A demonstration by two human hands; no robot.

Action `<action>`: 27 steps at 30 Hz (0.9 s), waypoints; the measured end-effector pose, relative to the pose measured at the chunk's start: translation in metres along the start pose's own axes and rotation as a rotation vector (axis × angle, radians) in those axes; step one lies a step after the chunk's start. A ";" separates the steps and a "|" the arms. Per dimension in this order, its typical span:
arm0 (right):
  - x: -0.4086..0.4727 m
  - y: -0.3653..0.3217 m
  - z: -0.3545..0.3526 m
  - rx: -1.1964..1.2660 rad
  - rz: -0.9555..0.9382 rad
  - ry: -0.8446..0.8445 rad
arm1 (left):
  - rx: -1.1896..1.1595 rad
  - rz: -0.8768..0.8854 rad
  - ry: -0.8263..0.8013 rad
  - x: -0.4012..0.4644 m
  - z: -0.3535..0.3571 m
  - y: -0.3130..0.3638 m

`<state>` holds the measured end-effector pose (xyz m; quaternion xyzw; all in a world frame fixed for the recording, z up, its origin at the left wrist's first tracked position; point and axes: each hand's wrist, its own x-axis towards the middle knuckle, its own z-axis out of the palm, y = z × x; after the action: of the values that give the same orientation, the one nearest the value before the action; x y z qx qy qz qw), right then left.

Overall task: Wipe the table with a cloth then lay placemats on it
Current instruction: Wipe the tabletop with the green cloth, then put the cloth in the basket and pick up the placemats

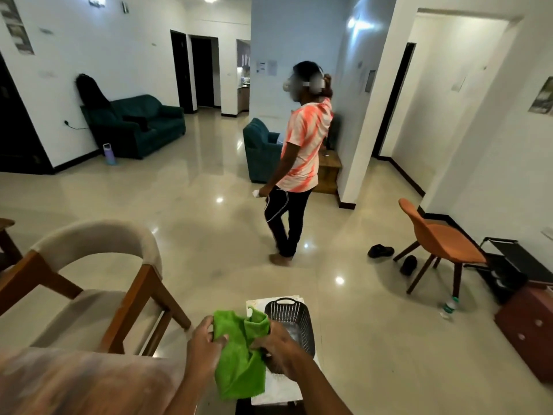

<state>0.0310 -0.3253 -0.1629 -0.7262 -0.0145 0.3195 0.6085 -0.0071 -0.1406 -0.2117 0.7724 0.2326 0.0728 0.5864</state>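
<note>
A bright green cloth (239, 354), soft and nappy like microfibre, hangs crumpled in the air low in the view, its lower part drooping in loose folds; the left hand (203, 342) grips its left upper edge with curled fingers (220, 339), and the right hand (278, 344) pinches its right side, fingers closed on the fabric; just behind it a dark plastic basket (294, 320) with slotted walls and a looped handle sits on a small white stool (276, 390); at lower left a blurred, mottled table (83, 381) edge shows; beside it stands a wooden chair (98, 283) with a curved beige padded back; beyond, a glossy tiled floor (194, 211), an orange moulded chair (440, 244), and a person (299, 157) in an orange-and-white shirt.
</note>
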 end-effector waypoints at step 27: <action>0.132 0.123 -0.131 -0.175 0.285 0.189 | 0.160 -0.522 -0.133 0.099 0.195 -0.133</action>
<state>0.1538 -0.4179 -0.3241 -0.7979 0.1180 0.3303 0.4902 0.1185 -0.2397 -0.4113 0.7332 0.3897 -0.1503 0.5367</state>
